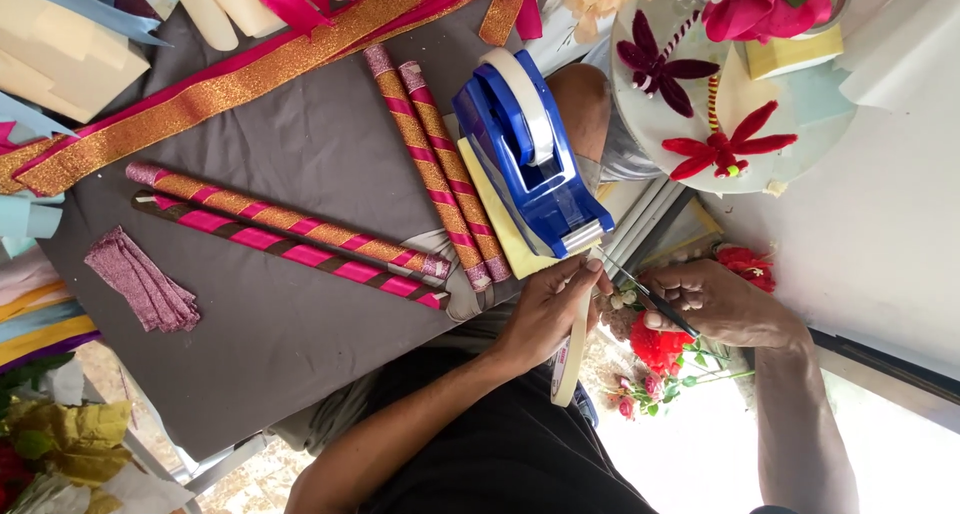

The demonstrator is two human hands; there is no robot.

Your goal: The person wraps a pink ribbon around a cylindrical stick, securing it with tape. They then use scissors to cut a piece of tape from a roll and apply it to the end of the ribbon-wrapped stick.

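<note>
My left hand point(548, 309) pinches a cream strip of tape point(572, 349) that runs from the blue tape dispenser point(530, 159) and hangs down past my wrist. My right hand point(722, 302) grips small dark-handled scissors point(650, 299), whose blades point at the tape just below the dispenser's cutter. Between the two hands sits a small cluster of pale buds and red artificial flowers point(655, 346). The dispenser stands on a yellow sheet at the edge of a grey cloth-covered board point(300, 354).
Several sticks wrapped in pink and gold ribbon point(290, 236) lie on the grey cloth, with a glittery gold ribbon point(230, 86) and a folded pink glitter strip point(142, 282). A round white plate with red and maroon flowers point(725, 104) sits to the upper right.
</note>
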